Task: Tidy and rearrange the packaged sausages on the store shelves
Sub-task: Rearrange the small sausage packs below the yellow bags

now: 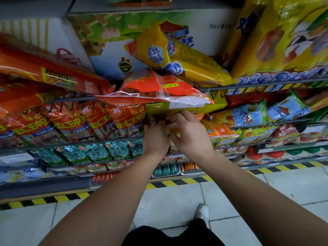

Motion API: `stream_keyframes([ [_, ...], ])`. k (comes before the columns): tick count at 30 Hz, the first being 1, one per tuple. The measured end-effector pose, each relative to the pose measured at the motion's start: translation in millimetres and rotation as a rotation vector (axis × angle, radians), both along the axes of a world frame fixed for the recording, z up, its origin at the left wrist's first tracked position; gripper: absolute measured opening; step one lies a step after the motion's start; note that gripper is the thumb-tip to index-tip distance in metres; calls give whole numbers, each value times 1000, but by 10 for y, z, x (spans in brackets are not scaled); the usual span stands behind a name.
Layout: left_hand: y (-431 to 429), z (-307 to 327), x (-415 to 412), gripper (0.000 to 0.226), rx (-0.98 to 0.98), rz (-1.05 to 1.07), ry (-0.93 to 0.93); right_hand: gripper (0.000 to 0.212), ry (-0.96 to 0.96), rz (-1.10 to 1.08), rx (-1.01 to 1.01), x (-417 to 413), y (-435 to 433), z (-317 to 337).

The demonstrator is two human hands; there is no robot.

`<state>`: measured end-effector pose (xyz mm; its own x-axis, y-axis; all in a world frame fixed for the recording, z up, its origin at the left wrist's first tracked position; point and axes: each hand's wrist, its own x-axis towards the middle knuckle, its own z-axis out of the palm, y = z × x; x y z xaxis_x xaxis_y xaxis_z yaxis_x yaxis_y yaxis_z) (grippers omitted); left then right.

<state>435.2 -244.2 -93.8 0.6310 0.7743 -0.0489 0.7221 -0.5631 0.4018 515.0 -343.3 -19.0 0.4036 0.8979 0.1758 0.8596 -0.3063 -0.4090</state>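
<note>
Both my hands reach into the middle shelf. My left hand [156, 137] and my right hand [190, 134] are closed side by side on a yellow-and-orange sausage pack [184, 110]; my fingers hide most of its lower part. Just above it a red sausage pack [152, 89] lies loose across the upper shelf's wire rail. A yellow pack with blue lettering [179, 55] rests tilted above that. To the left, a row of red sausage packs [95, 118] stands upright on the same shelf as my hands.
Large yellow packs [284, 41] fill the top right, long red packs [44, 73] the top left, with a cardboard box [110, 41] behind. Teal packs [99, 151] line the lower shelf. Yellow-black tape [177, 182] marks the shelf base; my shoe [202, 213] is on the tiled floor.
</note>
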Motion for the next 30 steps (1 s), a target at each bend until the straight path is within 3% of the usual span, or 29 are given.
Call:
stream_keyframes([
  [5, 22, 8, -22, 27, -12, 22, -140, 41, -76, -16, 110, 121, -208, 34],
  [8, 28, 29, -81, 28, -51, 40, -234, 46, -185, -97, 99, 217, -311, 15],
  [16, -8, 148, -264, 32, -184, 85, -499, 61, -238, -187, -12, 553, -568, -33],
  [19, 22, 213, -293, 29, -256, 110, -591, 68, -165, -195, -28, 659, -658, -26],
  [25, 98, 111, -251, 30, -420, 21, -542, 77, 76, -233, -43, 804, -807, -61],
  [30, 154, 64, -189, 36, -606, 120, -590, 82, 360, -181, -19, 891, -896, -86],
])
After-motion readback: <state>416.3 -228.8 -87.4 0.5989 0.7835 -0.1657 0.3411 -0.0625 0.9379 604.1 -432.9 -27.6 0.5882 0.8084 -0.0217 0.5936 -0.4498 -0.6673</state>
